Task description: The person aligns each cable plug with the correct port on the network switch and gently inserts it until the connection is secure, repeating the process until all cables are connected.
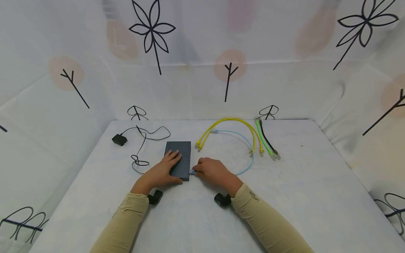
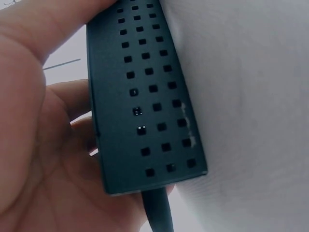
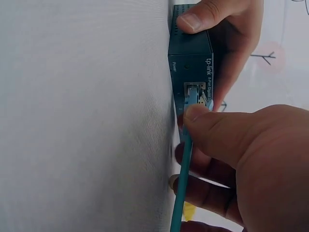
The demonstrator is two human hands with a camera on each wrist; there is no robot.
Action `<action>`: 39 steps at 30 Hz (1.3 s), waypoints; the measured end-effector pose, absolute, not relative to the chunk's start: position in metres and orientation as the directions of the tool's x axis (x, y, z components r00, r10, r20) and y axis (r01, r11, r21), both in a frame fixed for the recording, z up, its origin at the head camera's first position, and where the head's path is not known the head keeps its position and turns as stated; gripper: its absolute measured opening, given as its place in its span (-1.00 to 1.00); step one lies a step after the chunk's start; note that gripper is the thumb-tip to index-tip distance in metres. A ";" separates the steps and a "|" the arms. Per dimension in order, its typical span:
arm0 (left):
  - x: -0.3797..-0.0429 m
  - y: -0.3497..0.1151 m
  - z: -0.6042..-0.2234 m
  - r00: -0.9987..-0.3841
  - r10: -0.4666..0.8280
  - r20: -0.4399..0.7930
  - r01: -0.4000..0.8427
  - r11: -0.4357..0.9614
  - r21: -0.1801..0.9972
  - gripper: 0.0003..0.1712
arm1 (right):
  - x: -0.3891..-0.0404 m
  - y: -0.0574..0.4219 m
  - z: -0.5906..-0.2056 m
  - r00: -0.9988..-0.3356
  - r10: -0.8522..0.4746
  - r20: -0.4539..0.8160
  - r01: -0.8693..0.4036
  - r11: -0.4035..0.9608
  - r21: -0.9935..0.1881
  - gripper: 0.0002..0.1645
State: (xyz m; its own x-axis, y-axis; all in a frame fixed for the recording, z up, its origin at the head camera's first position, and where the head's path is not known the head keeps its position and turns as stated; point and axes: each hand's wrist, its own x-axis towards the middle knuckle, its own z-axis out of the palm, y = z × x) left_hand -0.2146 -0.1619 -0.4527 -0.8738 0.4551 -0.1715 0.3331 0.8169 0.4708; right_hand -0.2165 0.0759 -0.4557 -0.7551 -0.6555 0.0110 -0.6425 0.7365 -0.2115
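Note:
A dark network switch (image 1: pixel 185 154) lies flat on the table, its printed port side turned to the right. My left hand (image 1: pixel 160 171) holds it, fingers spread over the top and thumb on the near vented side (image 2: pixel 149 96). A black cord (image 2: pixel 158 208) comes out at one end. With thumb and fingers my right hand (image 1: pixel 213 171) pinches the plug (image 3: pixel 191 99) of a light blue Ethernet cable (image 1: pixel 252 154) at a port near the "Power" label. The plug's tip sits in the port opening; how deep, I cannot tell. The cable loops behind to its other plug (image 1: pixel 214 131).
Yellow cables (image 1: pixel 232 119) curve behind the blue one. A green cable (image 1: pixel 264 135) and a short black cable (image 1: pixel 267 137) lie at the back right. At the back left is a black power adapter (image 1: pixel 119 140) with its tangled thin cord (image 1: pixel 139 162).

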 end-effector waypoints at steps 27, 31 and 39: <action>-0.215 -0.158 -0.451 -0.868 0.455 -0.198 0.326 0.824 0.464 0.16 | -0.217 0.072 -0.456 -0.751 -0.660 0.028 -0.648 0.727 -0.229 -0.74; -0.215 -0.158 -0.451 -0.869 0.455 -0.194 0.327 0.822 0.466 0.17 | -0.217 0.071 -0.456 -0.748 -0.663 0.035 -0.651 0.722 -0.235 -0.72; -0.215 -0.159 -0.453 -0.865 0.462 -0.197 0.332 0.819 0.468 0.17 | -0.216 0.069 -0.457 -0.749 -0.662 0.037 -0.650 0.723 -0.235 -0.72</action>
State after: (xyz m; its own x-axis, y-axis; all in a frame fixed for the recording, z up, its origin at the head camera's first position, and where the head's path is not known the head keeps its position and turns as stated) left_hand -0.2152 -0.1594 -0.4530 -0.8645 0.4625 -0.1967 0.3317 0.8191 0.4680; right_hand -0.2160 0.0694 -0.4572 -0.7490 -0.6615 0.0368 -0.6499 0.7227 -0.2354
